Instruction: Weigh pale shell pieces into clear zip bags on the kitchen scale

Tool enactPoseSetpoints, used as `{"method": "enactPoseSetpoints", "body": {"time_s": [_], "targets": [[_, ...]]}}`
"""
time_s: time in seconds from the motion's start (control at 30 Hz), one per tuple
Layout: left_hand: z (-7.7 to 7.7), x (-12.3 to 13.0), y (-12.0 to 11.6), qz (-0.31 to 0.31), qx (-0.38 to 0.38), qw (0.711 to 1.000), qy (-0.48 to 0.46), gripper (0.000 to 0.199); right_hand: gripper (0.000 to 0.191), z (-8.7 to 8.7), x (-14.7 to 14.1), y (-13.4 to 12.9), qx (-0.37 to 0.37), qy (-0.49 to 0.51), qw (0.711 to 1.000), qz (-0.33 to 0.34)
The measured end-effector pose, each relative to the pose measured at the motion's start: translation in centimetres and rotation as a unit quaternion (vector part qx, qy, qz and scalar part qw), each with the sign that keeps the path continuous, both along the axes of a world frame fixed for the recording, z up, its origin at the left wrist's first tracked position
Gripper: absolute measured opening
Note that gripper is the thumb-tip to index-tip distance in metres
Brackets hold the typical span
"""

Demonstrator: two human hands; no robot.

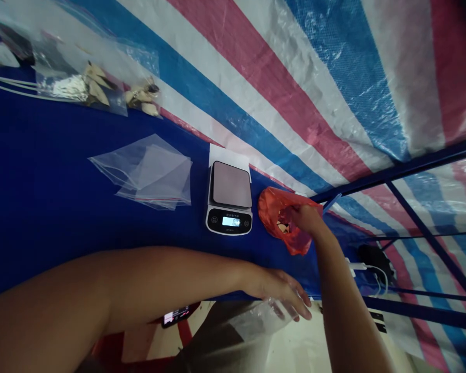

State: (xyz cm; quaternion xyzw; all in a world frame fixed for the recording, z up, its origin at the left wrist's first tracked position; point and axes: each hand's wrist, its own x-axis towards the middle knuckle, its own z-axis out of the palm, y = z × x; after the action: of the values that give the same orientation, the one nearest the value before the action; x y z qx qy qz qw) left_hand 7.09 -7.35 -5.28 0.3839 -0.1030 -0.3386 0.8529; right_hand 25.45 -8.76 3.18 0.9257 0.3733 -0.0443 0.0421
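My left hand is at the near edge of the blue table, its fingers closed on a clear plastic bag that hangs below it. My right hand reaches into the mouth of a red plastic bag, and its fingertips are hidden inside. Pale, slice-like pieces show within that bag. Left of it stands a small digital scale with a bare weighing plate and a lit display that appears to read 0.0.
Flat clear zip bags lie left of the scale. Farther left are filled clear bags holding dried pieces. A striped tarp slopes behind the table, and blue metal bars run along the right. A phone is below my left forearm.
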Motion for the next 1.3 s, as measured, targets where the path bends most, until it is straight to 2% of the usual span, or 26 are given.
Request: {"method": "enactPoseSetpoints", "body": {"time_s": [0.07,0.17,0.23,0.37,0.47,0.6,0.67,0.77,0.87,0.97,1.03,1.17,1.3], "targets": [[-0.1,0.1,0.0,0.014,-0.006,1.0,0.012,0.069,0.028,2.0,-2.0,-2.5,0.012,0.042,0.999,0.012],[-0.2,0.1,-0.1,0.035,-0.024,0.999,0.023,0.066,0.033,4.1,-5.3,-6.5,0.081,0.192,0.978,0.007],[-0.3,0.0,-0.1,0.059,-0.032,0.997,0.032,0.064,0.035,4.1,-7.0,-8.1,0.098,0.222,0.97,-0.015],[-0.4,0.0,-0.1,0.103,-0.024,0.993,0.057,0.064,0.032,2.9,-8.6,-8.8,0.146,0.162,0.976,-0.024],[-0.5,0.1,-0.1,0.126,-0.022,0.99,0.068,0.063,0.037,3.2,-9.5,-9.6,0.169,0.207,0.963,-0.039],[-0.6,0.3,-0.1,0.153,0.012,0.987,0.056,0.059,0.044,3.6,-10.4,-12.6,0.185,0.253,0.945,-0.09],[-0.6,0.4,-0.3,0.169,0.033,0.983,0.064,0.059,0.047,2.6,-10.4,-14.4,0.22,0.256,0.933,-0.124],[-0.6,0.7,-0.6,0.182,0.035,0.98,0.076,0.058,0.048,-0.2,-10.4,-16.3,0.27,0.287,0.904,-0.168],[-0.7,0.8,-0.7,0.185,0.017,0.98,0.077,0.053,0.045,-3.3,-11.3,-16.5,0.3,0.348,0.866,-0.194],[-0.7,0.7,-0.4,0.185,-0.002,0.979,0.083,0.048,0.036,-5.4,-12.5,-15.8,0.354,0.377,0.829,-0.213],[-0.4,0.4,-0.1,0.187,-0.011,0.979,0.081,0.048,0.031,-6.2,-13.0,-15.2,0.381,0.371,0.817,-0.226],[0.0,0.3,0.7,0.206,-0.012,0.976,0.076,0.046,0.027,-6.7,-12.5,-14.3,0.38,0.377,0.817,-0.217],[-0.1,0.8,1.6,0.182,0.015,0.981,0.06,0.038,0.028,-6.8,-11.7,-13.7,0.385,0.386,0.817,-0.191]]}}
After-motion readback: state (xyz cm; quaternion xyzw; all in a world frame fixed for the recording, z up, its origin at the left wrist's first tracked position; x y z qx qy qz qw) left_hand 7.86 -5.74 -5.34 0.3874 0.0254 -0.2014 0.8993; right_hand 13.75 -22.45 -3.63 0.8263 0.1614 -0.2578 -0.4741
